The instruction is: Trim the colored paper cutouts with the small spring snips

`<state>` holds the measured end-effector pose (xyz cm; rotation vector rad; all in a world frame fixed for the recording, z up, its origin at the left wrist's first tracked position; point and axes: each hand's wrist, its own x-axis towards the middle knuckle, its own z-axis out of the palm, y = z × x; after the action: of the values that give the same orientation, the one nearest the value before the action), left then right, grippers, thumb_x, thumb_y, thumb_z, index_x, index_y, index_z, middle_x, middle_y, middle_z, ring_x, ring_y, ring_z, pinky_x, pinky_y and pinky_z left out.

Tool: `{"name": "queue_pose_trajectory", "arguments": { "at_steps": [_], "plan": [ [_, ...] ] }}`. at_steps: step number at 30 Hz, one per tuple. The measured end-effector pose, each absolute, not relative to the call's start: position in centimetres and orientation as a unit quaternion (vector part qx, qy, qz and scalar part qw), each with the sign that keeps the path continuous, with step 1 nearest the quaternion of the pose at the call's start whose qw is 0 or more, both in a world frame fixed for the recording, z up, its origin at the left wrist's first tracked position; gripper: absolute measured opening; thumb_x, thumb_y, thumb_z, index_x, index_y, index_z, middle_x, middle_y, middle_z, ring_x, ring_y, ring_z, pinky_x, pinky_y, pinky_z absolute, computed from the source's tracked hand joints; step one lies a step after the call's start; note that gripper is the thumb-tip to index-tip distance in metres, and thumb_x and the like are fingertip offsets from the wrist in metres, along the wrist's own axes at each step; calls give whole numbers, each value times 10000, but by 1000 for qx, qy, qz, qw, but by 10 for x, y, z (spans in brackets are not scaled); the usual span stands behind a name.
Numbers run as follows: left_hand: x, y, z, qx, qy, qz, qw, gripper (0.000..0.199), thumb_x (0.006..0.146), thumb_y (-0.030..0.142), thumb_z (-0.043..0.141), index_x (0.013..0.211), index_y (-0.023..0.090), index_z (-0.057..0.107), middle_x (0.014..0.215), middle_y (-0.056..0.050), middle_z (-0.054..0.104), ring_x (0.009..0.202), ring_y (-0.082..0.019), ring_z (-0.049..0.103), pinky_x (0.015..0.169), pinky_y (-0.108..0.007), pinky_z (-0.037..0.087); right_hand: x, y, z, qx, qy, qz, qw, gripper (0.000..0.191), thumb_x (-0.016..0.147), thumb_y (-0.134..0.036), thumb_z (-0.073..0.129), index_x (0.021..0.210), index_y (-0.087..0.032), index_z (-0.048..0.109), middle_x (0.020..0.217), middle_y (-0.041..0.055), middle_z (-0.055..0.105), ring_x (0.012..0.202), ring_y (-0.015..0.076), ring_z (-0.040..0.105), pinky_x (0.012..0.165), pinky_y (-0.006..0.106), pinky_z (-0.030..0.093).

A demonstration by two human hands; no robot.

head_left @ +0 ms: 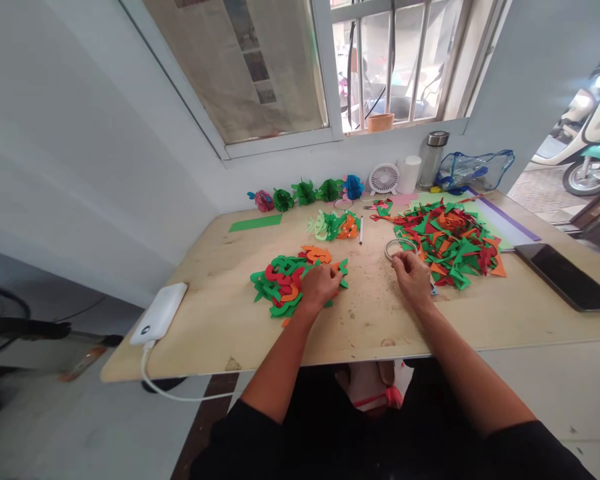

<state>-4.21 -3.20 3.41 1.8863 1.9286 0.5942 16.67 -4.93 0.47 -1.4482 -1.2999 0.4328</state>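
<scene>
My left hand (pixel 320 285) is over the right side of a pile of green, red and orange paper cutouts (pixel 279 283), its fingers drawn together by a small piece too hidden to name. My right hand (pixel 411 275) pinches the lower edge of a thin ring (pixel 401 249), which looks like a roll of tape or wire. Just beyond that hand lies a heap of green, red and orange paper scraps (pixel 450 240). A light blue item (pixel 434 289) shows partly beside the right hand.
Paper figures (pixel 306 192) line the wall, with more cutouts (pixel 333 225) and a pen (pixel 361 230) before them. A white power bank (pixel 159 313) lies left, a phone (pixel 567 275) right. A fan (pixel 384 179) and bottle (pixel 433 159) stand at the back.
</scene>
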Motion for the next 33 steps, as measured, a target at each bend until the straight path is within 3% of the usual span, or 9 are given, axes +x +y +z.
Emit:
{"name": "queue_pose_trajectory", "arguments": {
  "at_steps": [5,11,20,26,30,33],
  "plan": [
    [-34,-37,31,671,661,245,229,209,652,132,571,452,184,536,463,-14,520,589,-177,526,552,-253,262,166,-50,3,-607,-579,154,522,203,795,-346,484,763,-194,614,597,0,570,550,145,492,567,268,368],
    [-20,-51,31,685,647,256,215,141,723,180,554,597,180,619,631,-34,632,625,-166,555,566,-248,312,164,-51,0,-584,-629,173,482,199,806,-344,490,753,-199,617,617,10,613,551,146,518,566,263,366],
    [18,-74,20,770,590,241,35,200,862,236,458,798,170,636,806,-82,655,773,-190,588,642,-279,351,161,-52,-3,-565,-705,185,386,361,853,-451,437,680,-196,626,594,12,616,551,131,510,555,240,322],
    [35,-77,10,817,534,205,-67,245,894,185,398,823,157,631,741,-77,641,702,-199,587,591,-307,337,162,-49,-6,-574,-691,199,391,362,814,-412,464,529,-189,468,472,-29,444,486,101,381,498,244,239],
    [33,-81,11,832,490,254,-49,202,869,192,455,755,163,620,734,-74,639,704,-185,587,606,-295,364,163,-46,-11,-592,-659,211,412,313,745,-298,478,486,-200,334,443,-53,325,465,89,301,473,243,197],
    [24,-80,13,800,476,364,35,141,847,219,493,818,173,624,757,-52,640,724,-162,590,663,-274,409,165,-44,-13,-591,-653,226,417,274,740,-271,440,501,-203,324,458,-57,310,461,83,298,462,230,210]
  ]
}}
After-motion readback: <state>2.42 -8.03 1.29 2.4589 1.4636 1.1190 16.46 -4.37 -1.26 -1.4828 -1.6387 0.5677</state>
